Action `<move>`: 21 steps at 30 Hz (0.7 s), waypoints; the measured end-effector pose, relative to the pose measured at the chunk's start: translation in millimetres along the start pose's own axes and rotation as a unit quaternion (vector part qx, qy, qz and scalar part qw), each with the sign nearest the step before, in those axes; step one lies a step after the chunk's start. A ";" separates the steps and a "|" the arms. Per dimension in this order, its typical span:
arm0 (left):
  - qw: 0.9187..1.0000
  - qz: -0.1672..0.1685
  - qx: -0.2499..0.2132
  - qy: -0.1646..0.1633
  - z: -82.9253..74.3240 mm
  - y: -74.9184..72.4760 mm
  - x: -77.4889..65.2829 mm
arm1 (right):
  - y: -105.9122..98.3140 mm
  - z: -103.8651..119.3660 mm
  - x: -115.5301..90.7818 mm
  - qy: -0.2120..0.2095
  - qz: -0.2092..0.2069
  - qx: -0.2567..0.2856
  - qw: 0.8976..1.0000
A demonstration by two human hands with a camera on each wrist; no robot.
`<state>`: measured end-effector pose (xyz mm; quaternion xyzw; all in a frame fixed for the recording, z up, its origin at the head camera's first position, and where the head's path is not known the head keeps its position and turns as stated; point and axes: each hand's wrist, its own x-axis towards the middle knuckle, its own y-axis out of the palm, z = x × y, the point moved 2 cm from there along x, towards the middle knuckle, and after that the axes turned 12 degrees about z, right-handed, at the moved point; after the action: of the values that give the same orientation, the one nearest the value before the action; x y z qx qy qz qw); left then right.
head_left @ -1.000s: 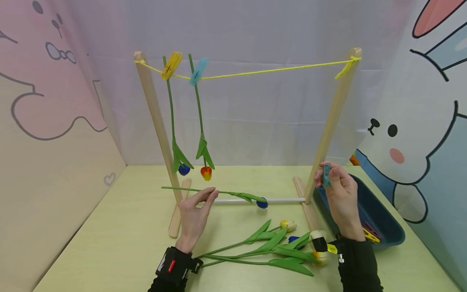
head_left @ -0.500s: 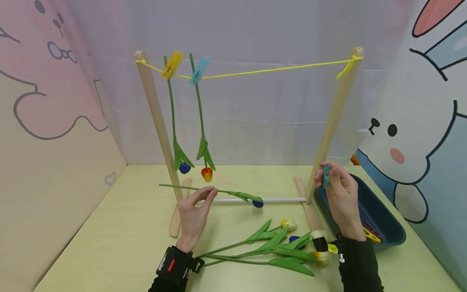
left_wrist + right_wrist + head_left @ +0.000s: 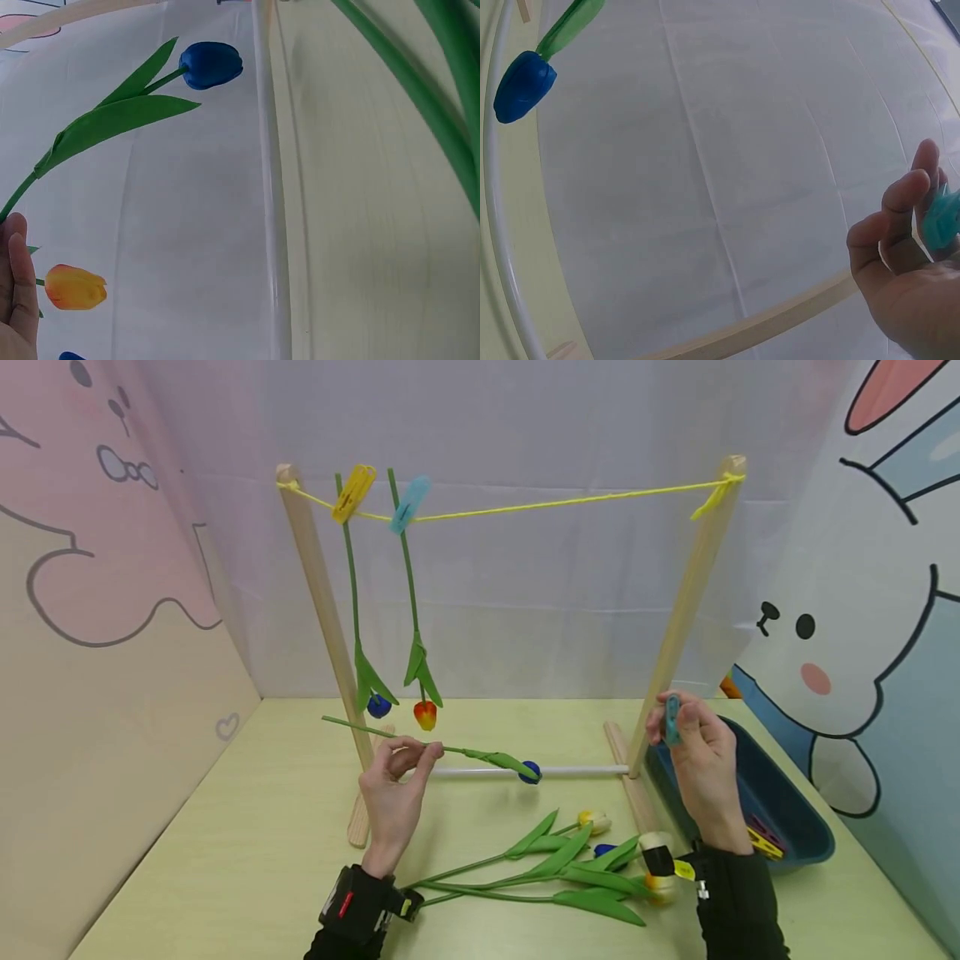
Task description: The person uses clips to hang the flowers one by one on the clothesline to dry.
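Left hand (image 3: pixel 395 802) pinches the slim green stem of an artificial blue tulip (image 3: pixel 483 757) between thumb and fingertips. Tulip is up off the pale yellow tabletop (image 3: pixel 195 827), near level, stem end toward the left and a bit high, bloom to the right and lower. Right hand (image 3: pixel 701 760) grips a small teal plastic clothespin (image 3: pixel 672 720) beside the dark blue plastic tray (image 3: pixel 817 852), well apart from the stem

Handling, my read: tulip is light, bloom-heavy, stem springy and probably wired or plastic. Leaves look soft and floppy, bloom likely squashes if squeezed. Smooth thin stem could roll in a loose pinch. Best hold is bare stem below the leaves, leaving the far stem end free for clipping. Don't lift by leaf or petals. Clothespin should be stiff and light; take it by the tail ends so the squeeze opens the mouth
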<state>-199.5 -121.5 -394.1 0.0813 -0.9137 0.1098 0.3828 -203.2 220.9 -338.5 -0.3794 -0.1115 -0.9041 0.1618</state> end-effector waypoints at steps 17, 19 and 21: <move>0.991 0.001 -0.090 -0.101 -11.9 -4.3 5.6 | 2.6 -1.1 0.2 0.019 -0.022 -0.001 1.000; 0.991 0.005 -0.090 -0.099 -14.4 -3.1 7.1 | 2.6 -0.5 0.6 0.024 -0.024 -0.002 0.999; 0.992 0.012 -0.091 -0.090 -17.1 -0.9 10.3 | 2.8 0.2 1.3 0.030 -0.031 -0.002 0.999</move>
<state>-194.8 -118.6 -374.9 0.0449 -0.9516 0.0230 0.3033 -202.9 218.2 -337.2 -0.3488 -0.1164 -0.9199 0.1364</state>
